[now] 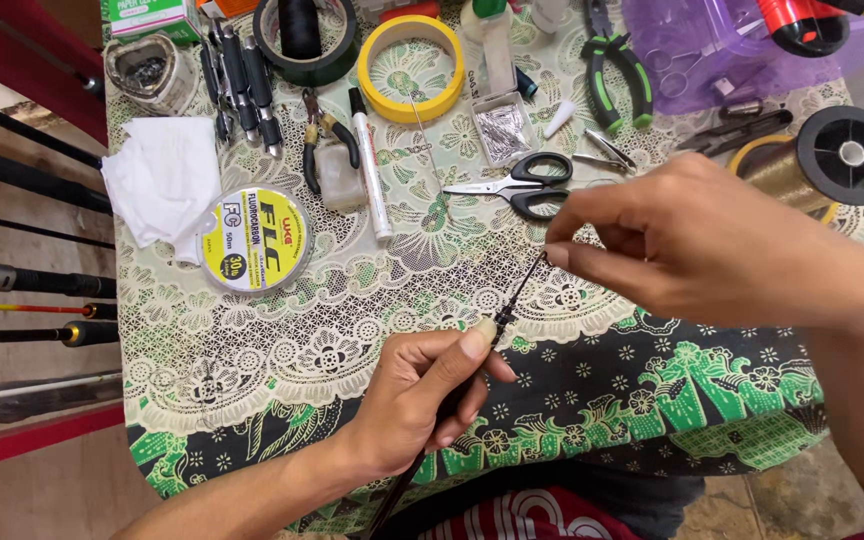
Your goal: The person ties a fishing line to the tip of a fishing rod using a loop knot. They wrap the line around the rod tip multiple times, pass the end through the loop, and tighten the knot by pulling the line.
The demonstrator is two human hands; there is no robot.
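Table: the patterned green-and-cream tablecloth (pixel 252 330) carries everything, and both hands work over its near edge, below the scissors.
Right hand: the right hand (pixel 692 245) comes in from the right, wrist high, knuckles up, hovering just below and right of the scissors; thumb and forefinger are pinched tight on the upper tip of the rod.
Left hand: the left hand (pixel 422 395) rises from the bottom edge, well below the scissors, palm turned in, fingers curled around the lower shaft of the rod and the thumb laid along it pointing up.
Rod: the thin black rod (pixel 517 290) slants up and to the right, its lower length buried in the left fist, its top meeting the right fingertips; between the two grips a short bare stretch shows, with a small dark ring on it just above the left thumb.
Line spool: a round spool with a yellow label (pixel 255 240) lies flat, well left of the scissors.
Tape: a yellow tape ring (pixel 411 68) sits above and left of the scissors.
Scissors: black-handled scissors (pixel 512 185) lie with blades pointing left, just beside the right forefinger, not touching it.
Marker: a white pen (pixel 372 165) lies left of the scissors.
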